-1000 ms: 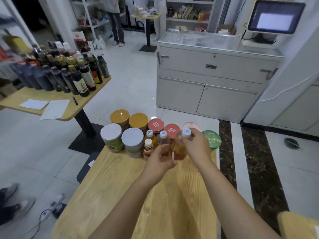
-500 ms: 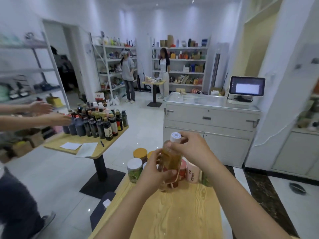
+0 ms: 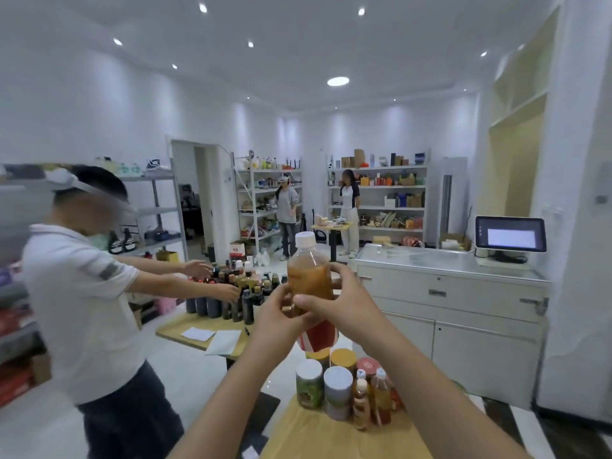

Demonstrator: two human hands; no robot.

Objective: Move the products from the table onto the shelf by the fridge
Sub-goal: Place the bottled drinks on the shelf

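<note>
Wooden tabletop [image 3: 314, 438] nearest, jars and small bottles [image 3: 344, 392] at its far end. Above them, clear of the table, an amber drink bottle [image 3: 309, 276] stands upright, cap up. The left hand [image 3: 281, 314] is curled round its middle and the right hand [image 3: 334, 303] is wrapped alongside, equally near.

Holds bottle [image 3: 309, 276] up at twelve o'clock, above jars [image 3: 336, 389] crowding counter [image 3: 314, 438] at six; second counter [image 3: 175, 326] at nine o'clock; cabinet [image 3: 463, 313] behind, at three.
</note>
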